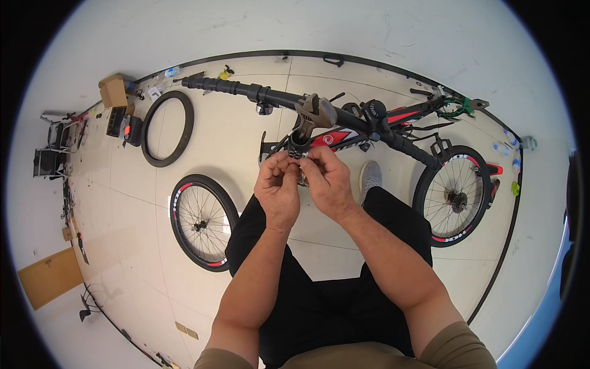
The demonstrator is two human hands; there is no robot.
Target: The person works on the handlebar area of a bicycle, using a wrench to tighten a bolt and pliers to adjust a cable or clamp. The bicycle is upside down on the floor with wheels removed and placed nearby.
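Observation:
My left hand and my right hand meet in front of me, fingertips pinched together at the lower edge of a black ring-shaped clamp. Whatever small piece lies between the fingers is hidden. Just above the clamp is a grey-brown bracket-like part, close to the black handlebar, which runs across the view with dark grips. Behind my right hand stretches the red, black and white bicycle frame, without wheels fitted at the parts I can see.
A wheel lies to the left, another with a cassette to the right. A bare tyre, a cardboard box and a black case are at the far left. Green-handled pliers and bottles are at right.

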